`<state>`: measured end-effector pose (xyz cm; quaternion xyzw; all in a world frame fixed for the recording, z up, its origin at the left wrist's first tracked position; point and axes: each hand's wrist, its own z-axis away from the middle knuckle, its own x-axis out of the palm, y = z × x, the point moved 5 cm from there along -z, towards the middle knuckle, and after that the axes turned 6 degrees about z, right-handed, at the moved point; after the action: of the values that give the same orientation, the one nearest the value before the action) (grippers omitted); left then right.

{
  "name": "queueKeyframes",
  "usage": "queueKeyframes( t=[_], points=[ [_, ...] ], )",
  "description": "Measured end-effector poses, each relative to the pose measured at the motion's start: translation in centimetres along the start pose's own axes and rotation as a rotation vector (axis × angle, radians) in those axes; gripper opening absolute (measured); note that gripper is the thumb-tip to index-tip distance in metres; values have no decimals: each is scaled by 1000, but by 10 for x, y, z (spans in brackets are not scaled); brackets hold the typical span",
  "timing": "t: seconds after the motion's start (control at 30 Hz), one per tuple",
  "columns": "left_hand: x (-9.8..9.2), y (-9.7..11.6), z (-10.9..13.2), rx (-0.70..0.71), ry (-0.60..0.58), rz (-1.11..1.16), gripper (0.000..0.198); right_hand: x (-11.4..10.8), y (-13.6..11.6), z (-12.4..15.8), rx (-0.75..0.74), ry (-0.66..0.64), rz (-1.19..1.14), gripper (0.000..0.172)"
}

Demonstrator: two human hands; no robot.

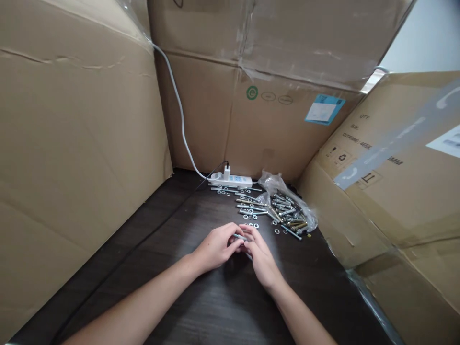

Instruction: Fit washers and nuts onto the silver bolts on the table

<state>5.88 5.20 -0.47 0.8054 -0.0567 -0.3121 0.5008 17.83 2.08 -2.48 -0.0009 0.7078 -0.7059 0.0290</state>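
Close together over the dark tabletop (201, 306), my left hand (217, 247) and my right hand (262, 256) both have their fingers closed on one silvery bolt (240, 236). Only a short stretch of its shaft shows; the fingers hide the rest. Just beyond my fingertips lie several loose washers (256, 225). Behind them, long bolts (251, 208) rest side by side with more washers and rings among them. To the right, a heap of silver and brassy bolts (287, 211) spills from a clear plastic bag (309, 215).
A white power strip (240, 181) with a charger (227, 171) stands at the back. Its white cord (181, 112) climbs the rear cardboard (204, 105), while a black cable (154, 230) crosses the table. Cardboard walls enclose the left (82, 143) and right (388, 201) sides.
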Motion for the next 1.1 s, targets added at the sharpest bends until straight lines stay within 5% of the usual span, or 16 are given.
queueKeyframes(
  t=[0.13, 0.43, 0.63, 0.8, 1.1],
  points=[
    [6, -3, 2, -96, -57, 186, 16, 5, 2, 2, -28, -52, 20, 23],
    [7, -10, -1, -178, 59, 673, 15, 6, 4, 5, -96, -57, 168, 29],
    [-10, -24, -6, -306, 256, 770, 21, -33, -6, -9, -330, 112, 736, 34],
    [-6, -28, -5, -416, 211, 1099, 26, -54, -5, -24, -380, 284, 1092, 24],
    [2, -28, -4, -493, 46, 1158, 23, -51, 7, -35, -348, 210, 1182, 16]
  ],
)
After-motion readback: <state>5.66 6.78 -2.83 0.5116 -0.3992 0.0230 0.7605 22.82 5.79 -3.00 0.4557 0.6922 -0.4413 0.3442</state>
